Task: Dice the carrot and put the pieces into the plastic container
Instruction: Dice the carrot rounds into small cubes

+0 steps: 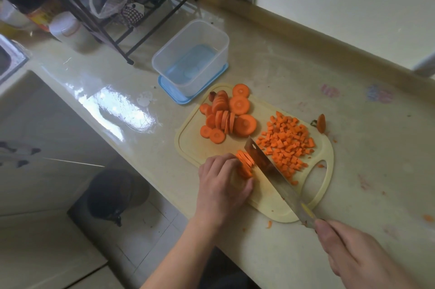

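Here the left hand is pinning a stack of carrot strips on the cutting board while the right hand is gripping the cleaver, with diced carrot lying beyond the blade, carrot rounds crowding the far corner, and the plastic container sitting just past the board's edge.
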Tool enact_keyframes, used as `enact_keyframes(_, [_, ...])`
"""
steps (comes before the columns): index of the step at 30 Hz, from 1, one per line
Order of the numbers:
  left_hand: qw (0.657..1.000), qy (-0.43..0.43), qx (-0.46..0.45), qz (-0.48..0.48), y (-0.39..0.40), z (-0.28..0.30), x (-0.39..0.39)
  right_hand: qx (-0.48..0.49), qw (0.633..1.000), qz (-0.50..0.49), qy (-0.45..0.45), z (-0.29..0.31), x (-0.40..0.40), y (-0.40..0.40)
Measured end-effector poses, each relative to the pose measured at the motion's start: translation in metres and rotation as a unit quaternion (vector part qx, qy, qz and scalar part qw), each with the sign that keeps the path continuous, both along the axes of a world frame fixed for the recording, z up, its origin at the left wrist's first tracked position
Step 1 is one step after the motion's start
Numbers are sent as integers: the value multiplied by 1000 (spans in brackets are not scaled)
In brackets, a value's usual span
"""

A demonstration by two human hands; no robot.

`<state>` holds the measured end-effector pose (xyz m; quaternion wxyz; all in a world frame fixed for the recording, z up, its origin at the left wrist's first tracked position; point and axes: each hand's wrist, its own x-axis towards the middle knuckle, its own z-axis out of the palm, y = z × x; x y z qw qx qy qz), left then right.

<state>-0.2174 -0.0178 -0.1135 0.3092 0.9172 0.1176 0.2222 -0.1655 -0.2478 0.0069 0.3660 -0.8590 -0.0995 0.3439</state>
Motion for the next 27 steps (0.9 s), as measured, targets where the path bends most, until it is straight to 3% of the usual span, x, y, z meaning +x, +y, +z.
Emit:
enact_keyframes(8, [999,17,-43,-4,7,-1,-8,-4,1000,-3,6,1,1,-2])
enact_keyframes(27, [989,48,-101,96,-8,5,8,-7,1000,1,7,-2,2,-3])
